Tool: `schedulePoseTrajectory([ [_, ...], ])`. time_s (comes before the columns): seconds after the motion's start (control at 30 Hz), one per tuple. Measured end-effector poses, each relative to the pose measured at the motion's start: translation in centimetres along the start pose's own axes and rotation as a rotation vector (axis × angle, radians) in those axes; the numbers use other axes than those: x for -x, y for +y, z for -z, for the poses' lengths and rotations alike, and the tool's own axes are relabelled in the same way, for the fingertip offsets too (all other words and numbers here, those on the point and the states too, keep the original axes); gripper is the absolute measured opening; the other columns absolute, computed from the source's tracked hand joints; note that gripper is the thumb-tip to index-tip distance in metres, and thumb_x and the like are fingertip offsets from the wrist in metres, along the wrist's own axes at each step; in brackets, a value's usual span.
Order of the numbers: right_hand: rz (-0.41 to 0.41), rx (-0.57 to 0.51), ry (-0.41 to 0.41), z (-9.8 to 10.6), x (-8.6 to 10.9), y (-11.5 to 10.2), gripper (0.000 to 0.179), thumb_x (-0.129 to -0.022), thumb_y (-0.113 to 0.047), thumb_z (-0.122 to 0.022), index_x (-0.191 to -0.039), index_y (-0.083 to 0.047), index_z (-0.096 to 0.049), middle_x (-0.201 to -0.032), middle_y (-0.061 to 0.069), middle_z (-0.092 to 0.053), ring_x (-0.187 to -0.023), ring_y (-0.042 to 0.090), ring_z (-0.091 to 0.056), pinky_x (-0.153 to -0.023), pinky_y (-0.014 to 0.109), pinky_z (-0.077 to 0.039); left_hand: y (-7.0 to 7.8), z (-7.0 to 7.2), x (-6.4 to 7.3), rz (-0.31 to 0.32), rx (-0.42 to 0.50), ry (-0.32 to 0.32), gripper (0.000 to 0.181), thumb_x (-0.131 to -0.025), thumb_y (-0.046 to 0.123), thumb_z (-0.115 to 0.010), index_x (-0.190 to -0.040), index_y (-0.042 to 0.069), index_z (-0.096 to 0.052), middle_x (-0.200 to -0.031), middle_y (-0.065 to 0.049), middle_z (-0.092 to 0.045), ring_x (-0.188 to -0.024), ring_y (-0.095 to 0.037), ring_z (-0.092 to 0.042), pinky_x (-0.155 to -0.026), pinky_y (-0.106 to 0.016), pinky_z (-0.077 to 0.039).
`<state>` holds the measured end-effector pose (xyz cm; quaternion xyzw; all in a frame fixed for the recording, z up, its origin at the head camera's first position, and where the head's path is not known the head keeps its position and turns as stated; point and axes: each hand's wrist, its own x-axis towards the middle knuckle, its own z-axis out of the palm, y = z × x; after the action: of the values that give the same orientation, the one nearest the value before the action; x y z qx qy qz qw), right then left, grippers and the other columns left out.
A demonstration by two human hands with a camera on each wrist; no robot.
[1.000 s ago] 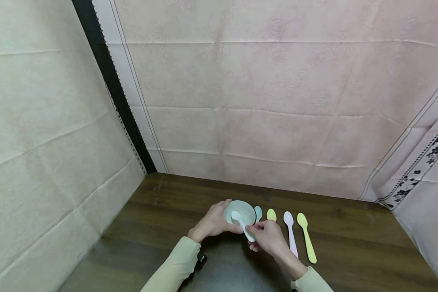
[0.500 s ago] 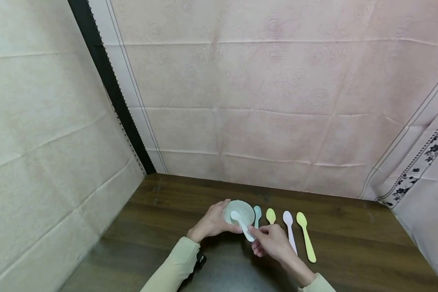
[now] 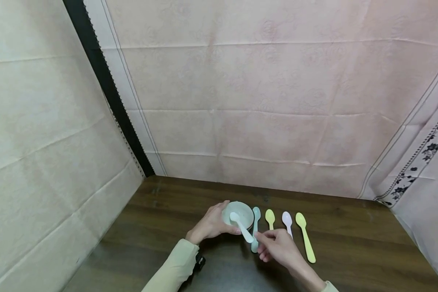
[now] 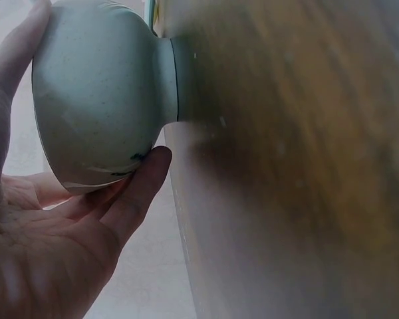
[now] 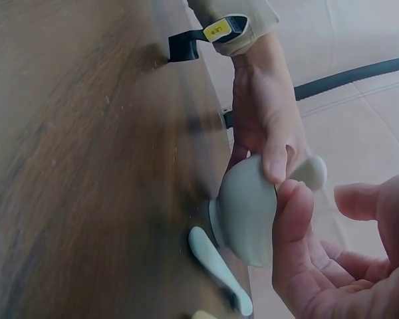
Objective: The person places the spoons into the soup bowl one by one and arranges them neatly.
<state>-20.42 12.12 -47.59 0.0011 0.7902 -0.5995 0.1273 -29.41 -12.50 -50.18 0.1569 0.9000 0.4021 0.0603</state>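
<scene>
My left hand (image 3: 212,222) holds a pale green bowl (image 3: 243,209) by its side, thumb along the near rim and fingers round the far side. In the left wrist view the bowl's foot (image 4: 167,80) is right at the table. A white spoon (image 3: 245,233) lies with its head inside the bowl, its handle sticking out over the near right rim. Beside that handle is my right hand (image 3: 279,247). In the right wrist view its thumb (image 5: 356,201) and index finger (image 5: 294,209) are apart, with the handle end (image 5: 314,173) just beyond the gap.
To the right of the bowl, a light blue spoon (image 3: 256,221), a yellow-green spoon (image 3: 270,217), a lilac spoon (image 3: 287,220) and another yellow-green spoon (image 3: 306,239) lie in a row on the dark wooden table (image 3: 357,243). Cloth-covered walls (image 3: 241,134) stand behind and at the sides.
My right hand has let go of the white spoon's handle and drawn back slightly right and toward me, uncovering more of the light blue spoon. The left hand keeps its hold on the bowl.
</scene>
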Motion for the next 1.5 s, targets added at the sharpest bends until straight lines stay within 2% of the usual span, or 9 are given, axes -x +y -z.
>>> schedulePoseTrajectory([
  [0.23, 0.013, 0.029, 0.025, 0.8, 0.2, 0.8, 0.031, -0.107, -0.019, -0.071, -0.114, 0.011, -0.075, -0.073, 0.008, -0.073, -0.060, 0.014, -0.068, -0.059, 0.030, -0.062, -0.2, 0.1, -0.1, -0.033, 0.010, 0.010, 0.118, -0.077, 0.048, -0.100, -0.166, -0.001, -0.040, -0.168, -0.024, -0.048, -0.153, -0.045, -0.047, -0.121, -0.063, -0.044],
  [0.47, 0.022, 0.049, 0.095, 1.5, 0.5, 1.5, 0.026, -0.102, -0.012, -0.074, -0.113, 0.012, -0.075, -0.073, 0.011, -0.075, -0.060, 0.015, -0.069, -0.058, 0.030, -0.062, -0.1, 0.1, -0.2, -0.023, 0.022, 0.003, 0.117, -0.077, 0.048, -0.100, -0.167, 0.002, -0.040, -0.170, -0.022, -0.047, -0.154, -0.043, -0.047, -0.122, -0.060, -0.045],
  [0.73, 0.032, 0.052, 0.106, 2.7, 0.8, 2.0, 0.022, -0.102, -0.006, -0.073, -0.109, 0.014, -0.073, -0.073, 0.008, -0.074, -0.062, 0.015, -0.068, -0.059, 0.028, -0.061, -0.1, 0.0, -0.1, -0.015, 0.029, -0.007, 0.118, -0.077, 0.047, -0.100, -0.168, 0.003, -0.039, -0.171, -0.022, -0.045, -0.157, -0.044, -0.044, -0.124, -0.061, -0.043],
  [0.9, 0.021, 0.081, 0.149, 3.3, 1.1, 2.5, 0.018, -0.099, -0.005, -0.076, -0.107, 0.011, -0.075, -0.075, 0.010, -0.075, -0.063, 0.016, -0.070, -0.060, 0.027, -0.062, -0.1, -0.1, -0.1, -0.023, 0.021, -0.011, 0.119, -0.077, 0.046, -0.100, -0.167, 0.000, -0.039, -0.170, -0.023, -0.046, -0.155, -0.044, -0.046, -0.123, -0.062, -0.044],
  [1.13, -0.006, 0.149, 0.260, 3.8, 1.5, 2.7, 0.011, -0.096, -0.005, -0.080, -0.101, 0.004, -0.080, -0.076, 0.010, -0.077, -0.062, 0.017, -0.072, -0.058, 0.028, -0.061, 0.0, -0.1, -0.1, -0.024, 0.021, -0.003, 0.118, -0.077, 0.046, -0.100, -0.167, 0.001, -0.040, -0.169, -0.023, -0.047, -0.154, -0.044, -0.047, -0.122, -0.062, -0.045],
  [1.5, -0.005, 0.241, 0.326, 5.1, 2.3, 3.3, 0.010, -0.095, -0.009, -0.082, -0.099, 0.001, -0.081, -0.076, 0.008, -0.078, -0.061, 0.016, -0.071, -0.058, 0.026, -0.058, -0.1, -0.2, 0.0, -0.024, 0.006, 0.004, 0.117, -0.076, 0.045, -0.101, -0.166, -0.001, -0.041, -0.167, -0.024, -0.050, -0.152, -0.045, -0.047, -0.121, -0.063, -0.045],
])
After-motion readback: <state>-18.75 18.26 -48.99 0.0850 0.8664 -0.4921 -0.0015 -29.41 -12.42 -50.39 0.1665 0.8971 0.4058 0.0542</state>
